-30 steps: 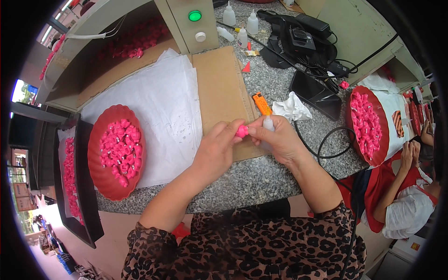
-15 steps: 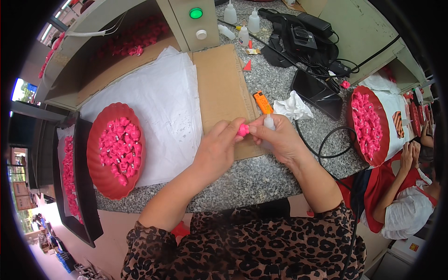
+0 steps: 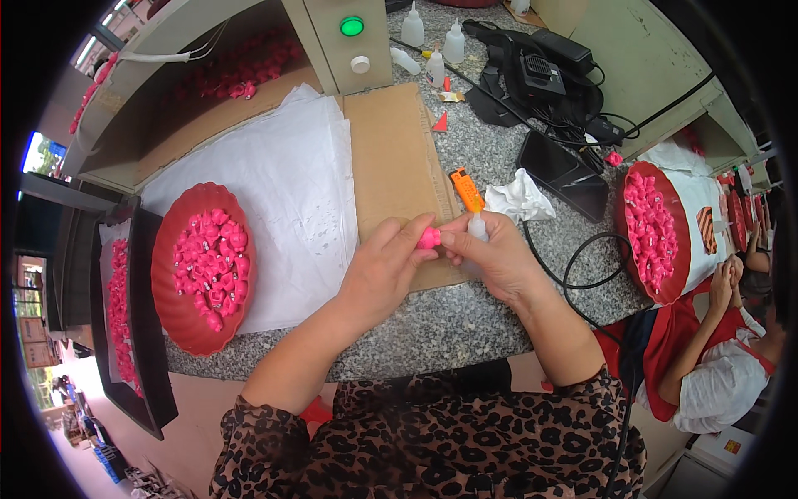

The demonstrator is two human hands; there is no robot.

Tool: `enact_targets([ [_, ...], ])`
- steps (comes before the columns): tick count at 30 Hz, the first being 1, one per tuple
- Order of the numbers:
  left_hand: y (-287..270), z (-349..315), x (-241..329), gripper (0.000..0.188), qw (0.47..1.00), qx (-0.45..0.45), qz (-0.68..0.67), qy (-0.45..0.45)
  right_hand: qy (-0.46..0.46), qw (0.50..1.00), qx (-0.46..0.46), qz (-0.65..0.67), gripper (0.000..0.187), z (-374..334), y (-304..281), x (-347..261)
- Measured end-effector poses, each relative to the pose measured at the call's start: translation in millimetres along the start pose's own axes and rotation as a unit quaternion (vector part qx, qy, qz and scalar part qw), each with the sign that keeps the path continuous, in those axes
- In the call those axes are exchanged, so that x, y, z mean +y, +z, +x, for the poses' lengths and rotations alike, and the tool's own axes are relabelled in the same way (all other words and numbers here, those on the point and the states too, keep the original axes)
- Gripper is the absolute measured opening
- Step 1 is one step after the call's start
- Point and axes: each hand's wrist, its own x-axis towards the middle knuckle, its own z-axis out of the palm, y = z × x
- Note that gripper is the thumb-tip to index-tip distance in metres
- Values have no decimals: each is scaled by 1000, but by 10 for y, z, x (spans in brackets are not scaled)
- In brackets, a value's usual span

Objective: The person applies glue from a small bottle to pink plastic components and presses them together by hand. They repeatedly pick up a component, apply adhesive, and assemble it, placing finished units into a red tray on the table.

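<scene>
My left hand point(image 3: 378, 262) pinches a small rounded pink plastic piece point(image 3: 429, 238) between thumb and fingers, above the front of a brown cardboard sheet point(image 3: 391, 166). The right hand point(image 3: 503, 256) is closed around a small translucent squeeze bottle point(image 3: 476, 225) held against the palm. Its thumb and forefinger also press on the right side of the pink piece, so both hands meet there. Most of the bottle's body is hidden by my fingers. Just beyond the bottle lie an orange cutter-like tool point(image 3: 466, 190) and a crumpled white tissue point(image 3: 519, 198).
At the left, a red scalloped bowl point(image 3: 163, 287) holds many pink pieces, beside a black tray point(image 3: 154, 407) and white paper point(image 3: 291, 200). Farther back stand several squeeze bottles point(image 3: 453, 43), a phone point(image 3: 565, 175) and cables. A co-worker point(image 3: 715, 374) sits at the right near another red bowl point(image 3: 683, 274).
The pink piece has turned slightly between my fingers and shifted a little left. Both hands keep their hold. The whole view has moved slightly.
</scene>
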Motion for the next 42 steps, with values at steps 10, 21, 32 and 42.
enact_targets([
  [10, 41, -57, -68, 44, 995, 71, 34, 68, -29, 991, -24, 128, 13, -44, 91, 114],
  [21, 91, -90, -59, 46, 994, 85, 16, 71, -8, 979, -16, 203, 7, -50, 136, 196],
  [32, 74, -85, 3, 54, 994, 79, 36, 59, -50, 989, 52, 126, 10, -72, 196, 195],
  [42, 85, -75, 39, 48, 993, 80, 71, 41, -84, 990, 78, 82, 9, -52, 201, 224],
])
